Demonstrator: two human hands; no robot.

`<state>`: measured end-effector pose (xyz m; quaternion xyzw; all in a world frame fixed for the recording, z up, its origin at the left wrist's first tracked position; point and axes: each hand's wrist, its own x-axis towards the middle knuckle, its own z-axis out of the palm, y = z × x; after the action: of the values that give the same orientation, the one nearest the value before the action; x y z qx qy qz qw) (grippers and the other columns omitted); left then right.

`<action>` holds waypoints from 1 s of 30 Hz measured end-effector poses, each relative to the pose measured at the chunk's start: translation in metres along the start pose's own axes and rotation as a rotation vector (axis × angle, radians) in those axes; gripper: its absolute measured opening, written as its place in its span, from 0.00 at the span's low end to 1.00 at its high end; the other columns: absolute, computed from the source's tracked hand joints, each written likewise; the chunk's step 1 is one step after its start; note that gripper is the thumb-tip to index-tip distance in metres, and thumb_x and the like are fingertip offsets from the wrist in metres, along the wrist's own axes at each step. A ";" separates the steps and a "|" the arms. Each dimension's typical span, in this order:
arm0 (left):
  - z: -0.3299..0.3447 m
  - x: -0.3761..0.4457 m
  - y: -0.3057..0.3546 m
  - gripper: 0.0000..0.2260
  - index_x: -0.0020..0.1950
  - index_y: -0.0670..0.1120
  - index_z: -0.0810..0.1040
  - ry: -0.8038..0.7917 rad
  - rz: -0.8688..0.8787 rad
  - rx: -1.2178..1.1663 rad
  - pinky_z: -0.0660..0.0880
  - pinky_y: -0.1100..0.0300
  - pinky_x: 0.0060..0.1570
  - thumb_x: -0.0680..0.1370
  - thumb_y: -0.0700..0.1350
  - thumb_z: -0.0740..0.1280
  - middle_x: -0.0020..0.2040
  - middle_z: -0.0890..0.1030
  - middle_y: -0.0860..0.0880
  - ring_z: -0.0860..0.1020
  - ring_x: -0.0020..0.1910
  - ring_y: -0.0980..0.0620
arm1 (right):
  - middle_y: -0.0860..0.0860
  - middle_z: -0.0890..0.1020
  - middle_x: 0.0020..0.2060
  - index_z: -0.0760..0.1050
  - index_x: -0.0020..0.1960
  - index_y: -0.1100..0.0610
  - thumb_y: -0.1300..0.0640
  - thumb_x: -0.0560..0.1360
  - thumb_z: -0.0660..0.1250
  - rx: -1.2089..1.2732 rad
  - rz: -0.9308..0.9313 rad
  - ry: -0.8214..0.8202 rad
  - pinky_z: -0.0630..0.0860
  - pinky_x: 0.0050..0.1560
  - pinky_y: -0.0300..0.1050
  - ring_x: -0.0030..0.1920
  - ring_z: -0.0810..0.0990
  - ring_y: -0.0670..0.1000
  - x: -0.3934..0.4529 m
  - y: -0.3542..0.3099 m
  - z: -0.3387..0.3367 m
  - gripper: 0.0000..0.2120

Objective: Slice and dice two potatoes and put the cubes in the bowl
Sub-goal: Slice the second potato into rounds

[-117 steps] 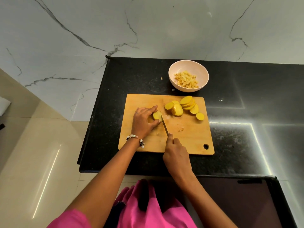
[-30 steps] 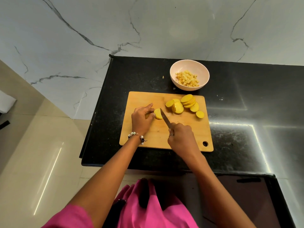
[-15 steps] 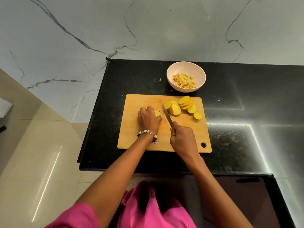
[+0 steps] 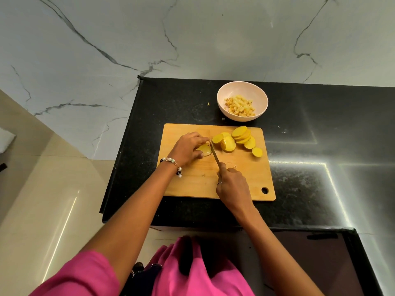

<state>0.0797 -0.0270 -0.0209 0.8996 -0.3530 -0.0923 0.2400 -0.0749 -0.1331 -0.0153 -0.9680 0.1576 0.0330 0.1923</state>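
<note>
A wooden cutting board (image 4: 198, 178) lies on the black counter. My left hand (image 4: 188, 148) holds a flat yellow potato slice (image 4: 204, 149) down on the board, fingers and thumb curled round it. My right hand (image 4: 232, 184) grips the handle of a knife (image 4: 214, 153), whose blade rests against the right edge of that slice. Several round potato slices (image 4: 237, 139) are piled on the board's far right part. Behind the board stands a pale bowl (image 4: 222, 103) with potato cubes (image 4: 240, 105) in it.
The black counter (image 4: 310, 146) ends at its left edge near the board, with beige floor below. A small potato scrap (image 4: 208, 104) lies left of the bowl. A marble wall rises behind. A darker lower surface (image 4: 310, 263) sits at the near right.
The piece under my left hand now lies flat on the board, and the knife blade has come down against its right edge. My right hand has drawn back a little towards me.
</note>
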 end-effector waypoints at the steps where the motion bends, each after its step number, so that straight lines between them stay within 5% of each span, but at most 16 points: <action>1: -0.001 -0.001 -0.001 0.25 0.67 0.46 0.74 0.000 0.001 -0.009 0.74 0.59 0.52 0.71 0.39 0.73 0.56 0.78 0.47 0.74 0.49 0.52 | 0.59 0.76 0.55 0.58 0.75 0.58 0.59 0.80 0.55 0.006 -0.004 -0.006 0.72 0.46 0.50 0.51 0.76 0.60 -0.002 0.000 0.001 0.23; 14: -0.002 -0.008 -0.003 0.24 0.64 0.46 0.76 0.037 -0.152 -0.127 0.70 0.71 0.45 0.69 0.40 0.75 0.54 0.79 0.48 0.73 0.43 0.58 | 0.59 0.76 0.56 0.56 0.76 0.59 0.60 0.80 0.54 0.003 0.032 -0.022 0.72 0.47 0.52 0.52 0.76 0.60 0.002 0.000 0.004 0.24; 22: 0.009 -0.012 -0.002 0.28 0.63 0.46 0.77 0.087 -0.209 -0.131 0.75 0.58 0.51 0.66 0.49 0.78 0.54 0.77 0.47 0.76 0.50 0.51 | 0.60 0.76 0.55 0.56 0.75 0.62 0.62 0.79 0.54 0.010 0.004 -0.033 0.71 0.47 0.52 0.50 0.76 0.60 0.003 -0.012 0.011 0.25; 30: 0.007 -0.016 -0.005 0.24 0.61 0.45 0.79 0.106 -0.229 -0.143 0.75 0.58 0.50 0.66 0.48 0.78 0.52 0.77 0.47 0.75 0.47 0.52 | 0.59 0.76 0.56 0.56 0.76 0.59 0.60 0.80 0.53 0.005 0.024 0.000 0.71 0.46 0.51 0.52 0.76 0.60 0.005 -0.017 0.007 0.24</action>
<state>0.0685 -0.0153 -0.0295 0.9182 -0.2272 -0.0965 0.3098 -0.0647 -0.1174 -0.0164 -0.9656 0.1695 0.0348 0.1942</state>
